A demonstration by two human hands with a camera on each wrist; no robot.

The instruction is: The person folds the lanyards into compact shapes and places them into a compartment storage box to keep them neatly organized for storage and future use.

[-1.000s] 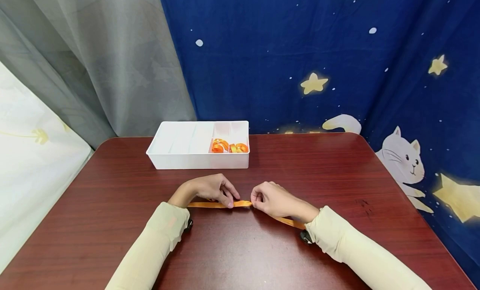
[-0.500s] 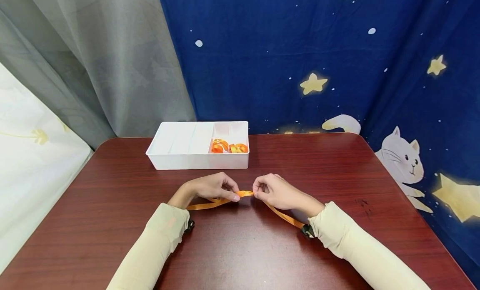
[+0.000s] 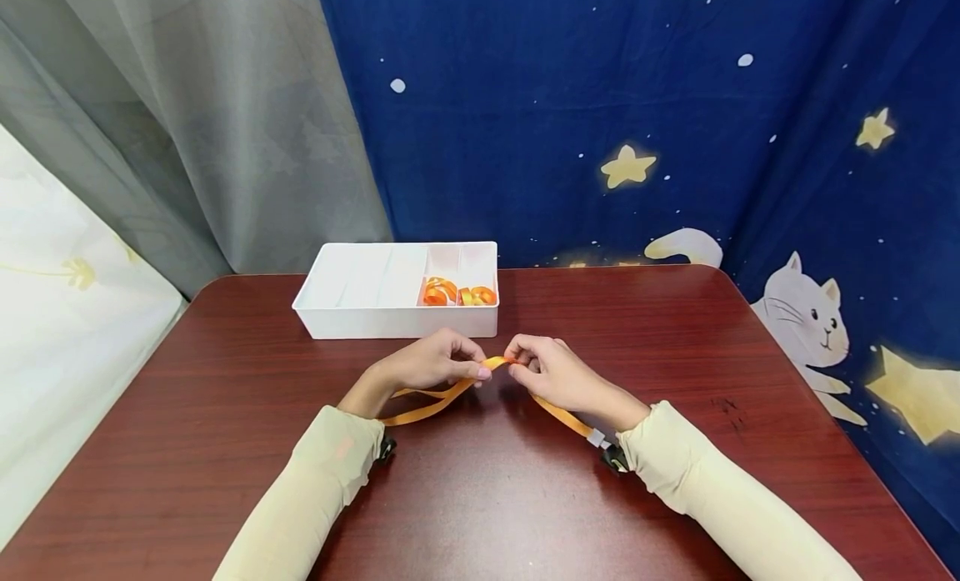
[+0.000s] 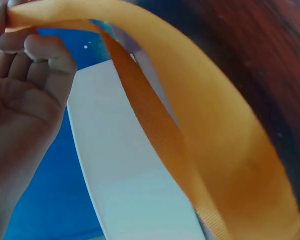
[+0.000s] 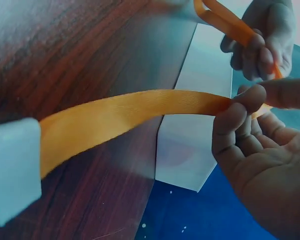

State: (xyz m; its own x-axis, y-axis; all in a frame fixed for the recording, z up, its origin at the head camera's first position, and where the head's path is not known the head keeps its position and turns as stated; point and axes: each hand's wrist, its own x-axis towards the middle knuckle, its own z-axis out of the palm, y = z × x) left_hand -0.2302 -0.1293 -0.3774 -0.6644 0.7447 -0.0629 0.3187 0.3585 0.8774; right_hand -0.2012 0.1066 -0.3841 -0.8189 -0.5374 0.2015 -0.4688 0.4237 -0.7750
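An orange ribbon (image 3: 437,408) is held up off the table between both hands. My left hand (image 3: 431,366) pinches it between thumb and fingers, and two strands trail from it toward the left wrist, forming a loop in the left wrist view. Close by on the right, my right hand (image 3: 561,377) pinches the same ribbon with thumb and forefinger. From there a single strand runs down toward the right wrist, ending in a white piece (image 5: 15,170). The short stretch between the hands looks twisted; fingers partly hide it.
Behind the hands, a white divided box (image 3: 397,323) stands near the table's far edge. Coiled orange ribbons (image 3: 438,293) lie in its front right compartments. The reddish-brown table (image 3: 225,431) spreads around; grey and blue star-patterned curtains (image 3: 570,131) hang behind it.
Both hands have risen and moved away from the body, toward the box, lifting the ribbon with them. The white end piece now shows by the right wrist.
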